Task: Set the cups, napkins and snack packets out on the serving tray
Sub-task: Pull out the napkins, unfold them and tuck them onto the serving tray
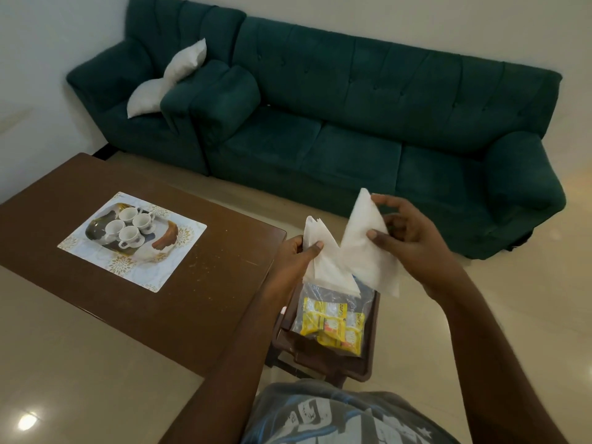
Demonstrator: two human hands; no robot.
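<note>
two hands: both are working at white napkins above a small stool, to the right of the brown surface [198, 283].
left hand [296, 261]: it is gripping a stack of folded napkins [323, 267], thumb pressing on top, the other fingers hiding beneath.
right hand [407, 235]: its fingers [373, 234] are pinching one napkin [365, 248] at the upper edge, thumb in front, forefinger curling over the top; the sheet is hanging down in a triangle, its lower left edge touching the stack.
packets [333, 328]: several yellow ones are sitting inside a clear bag [307, 296], which is lying on the dark stool [323, 360] just under the napkins.
cups [129, 227]: four white ones are standing together, upright, handles showing, on the tray.
tray [96, 232]: it is resting on a patterned white mat [128, 267] in the middle of the surface, well apart from the hands; its rim is blurring into the mat, and one brown end is showing at the right.
sofa [384, 123]: a dark green one is running along the far wall, with a matching armchair [134, 100] to its left.
cushion [166, 80]: a white one is leaning in the armchair.
floor [64, 363]: pale tiles are catching a spot of light at lower left.
shirt [336, 415]: grey with print, showing at the bottom edge.
</note>
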